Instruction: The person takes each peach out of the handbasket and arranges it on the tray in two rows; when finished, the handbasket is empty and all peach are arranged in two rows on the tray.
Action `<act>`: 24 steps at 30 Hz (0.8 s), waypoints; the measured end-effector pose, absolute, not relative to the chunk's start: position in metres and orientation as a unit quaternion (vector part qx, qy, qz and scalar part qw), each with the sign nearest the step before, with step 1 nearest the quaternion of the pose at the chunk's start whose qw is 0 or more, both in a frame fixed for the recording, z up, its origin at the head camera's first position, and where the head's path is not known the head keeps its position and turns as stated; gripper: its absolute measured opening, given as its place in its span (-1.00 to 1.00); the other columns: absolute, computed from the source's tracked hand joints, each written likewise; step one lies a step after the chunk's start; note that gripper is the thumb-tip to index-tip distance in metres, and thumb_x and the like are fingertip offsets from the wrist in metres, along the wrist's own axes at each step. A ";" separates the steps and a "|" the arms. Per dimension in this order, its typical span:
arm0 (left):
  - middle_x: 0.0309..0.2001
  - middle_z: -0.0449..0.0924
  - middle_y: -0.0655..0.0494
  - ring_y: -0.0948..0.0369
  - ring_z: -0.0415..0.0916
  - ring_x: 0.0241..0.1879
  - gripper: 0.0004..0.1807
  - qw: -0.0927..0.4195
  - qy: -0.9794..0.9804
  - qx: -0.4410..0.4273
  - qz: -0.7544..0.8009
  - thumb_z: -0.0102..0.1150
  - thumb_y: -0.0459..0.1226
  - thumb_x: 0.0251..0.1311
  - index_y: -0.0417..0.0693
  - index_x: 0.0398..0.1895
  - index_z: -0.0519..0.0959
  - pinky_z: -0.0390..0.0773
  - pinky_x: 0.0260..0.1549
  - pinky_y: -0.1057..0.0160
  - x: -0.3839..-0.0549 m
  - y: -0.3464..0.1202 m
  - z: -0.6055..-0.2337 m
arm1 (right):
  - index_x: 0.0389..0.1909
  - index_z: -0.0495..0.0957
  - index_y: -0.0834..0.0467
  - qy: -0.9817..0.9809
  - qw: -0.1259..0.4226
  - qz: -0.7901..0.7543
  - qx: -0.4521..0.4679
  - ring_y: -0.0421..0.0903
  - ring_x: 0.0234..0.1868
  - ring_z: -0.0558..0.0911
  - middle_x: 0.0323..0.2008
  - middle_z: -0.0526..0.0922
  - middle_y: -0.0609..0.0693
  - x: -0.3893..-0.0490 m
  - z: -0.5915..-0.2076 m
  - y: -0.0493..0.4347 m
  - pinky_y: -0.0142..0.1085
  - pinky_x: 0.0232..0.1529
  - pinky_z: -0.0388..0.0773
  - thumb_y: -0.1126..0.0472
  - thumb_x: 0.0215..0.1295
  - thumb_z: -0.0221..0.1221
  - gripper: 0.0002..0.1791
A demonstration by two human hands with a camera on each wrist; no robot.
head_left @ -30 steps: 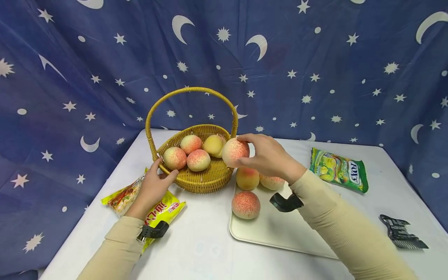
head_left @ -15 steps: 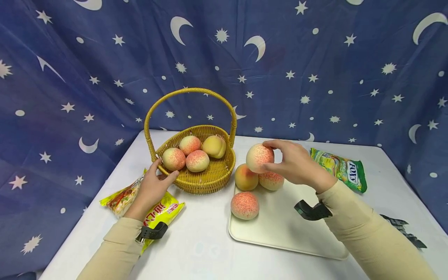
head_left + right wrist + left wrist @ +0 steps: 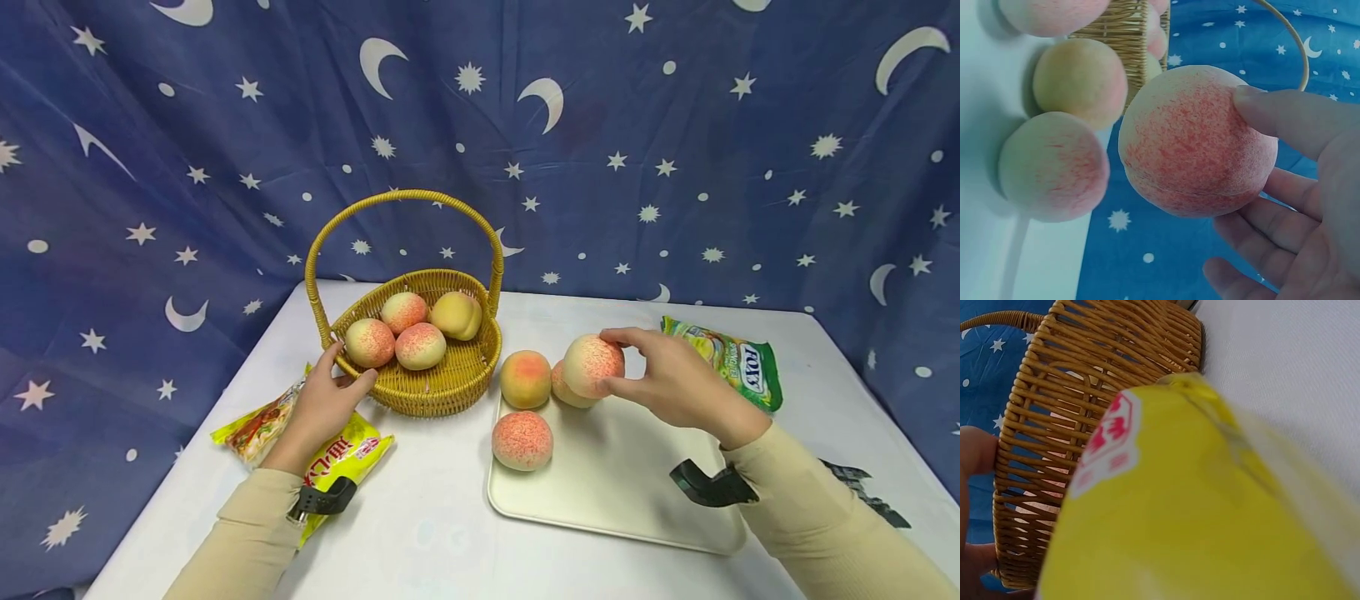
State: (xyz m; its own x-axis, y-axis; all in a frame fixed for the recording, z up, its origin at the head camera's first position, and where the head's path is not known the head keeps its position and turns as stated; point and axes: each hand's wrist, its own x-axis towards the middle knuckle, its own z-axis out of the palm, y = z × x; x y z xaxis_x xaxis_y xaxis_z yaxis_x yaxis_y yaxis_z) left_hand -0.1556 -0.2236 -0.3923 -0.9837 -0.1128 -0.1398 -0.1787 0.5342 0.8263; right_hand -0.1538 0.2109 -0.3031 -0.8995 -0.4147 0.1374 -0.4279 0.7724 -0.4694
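Pinching round, red-speckled peach [image 3: 1194, 144] in right hand [image 3: 675, 382]; touching golden oval wicker basket [image 3: 435, 403] ahead with spread left hand [image 3: 318, 410].

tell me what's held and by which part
Right grip: round, pink-speckled cream peach, by its right side. Left grip touches rim of golden wicker basket; holding unclear.

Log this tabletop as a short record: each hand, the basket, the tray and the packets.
Left hand: touches the rim of the oval golden wicker basket
Right hand: holds a round cream-and-red speckled peach above the pale rectangular tray
Basket: four peaches visible inside
Tray: three peaches at its left end
Packets: yellow printed plastic packet near the basket; green printed plastic packet partly hidden by the right hand
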 end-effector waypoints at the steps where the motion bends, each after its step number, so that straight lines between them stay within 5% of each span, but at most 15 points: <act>1: 0.51 -0.03 -0.33 -0.19 0.19 0.40 0.00 0.034 0.876 -0.084 0.474 0.10 0.09 0.38 -0.01 0.64 -0.24 0.34 0.25 -0.18 -0.156 -0.224 -0.392 | 0.26 0.51 0.28 -0.942 0.013 0.251 0.223 0.05 -0.02 0.55 0.08 0.63 0.12 -0.153 -0.305 0.212 -0.02 -0.06 0.51 0.11 0.22 0.39 -0.38; 10: 0.52 -0.02 -0.31 -0.19 0.21 0.39 -0.09 0.025 0.881 -0.090 0.463 0.00 0.01 0.42 -0.02 0.64 -0.22 0.31 0.26 -0.20 -0.158 -0.224 -0.394 | 0.24 0.53 0.25 -0.942 0.011 0.256 0.217 0.09 0.04 0.58 0.09 0.64 0.11 -0.143 -0.318 0.220 0.08 0.01 0.52 0.08 0.20 0.41 -0.38; 24: 0.53 -0.04 -0.28 -0.17 0.18 0.41 0.03 0.034 0.875 -0.085 0.475 0.07 0.18 0.36 0.03 0.64 -0.26 0.31 0.27 -0.19 -0.157 -0.226 -0.394 | 0.23 0.55 0.22 -0.939 0.010 0.263 0.223 0.15 0.11 0.58 0.13 0.63 0.11 -0.130 -0.330 0.218 0.12 0.05 0.52 0.12 0.17 0.43 -0.39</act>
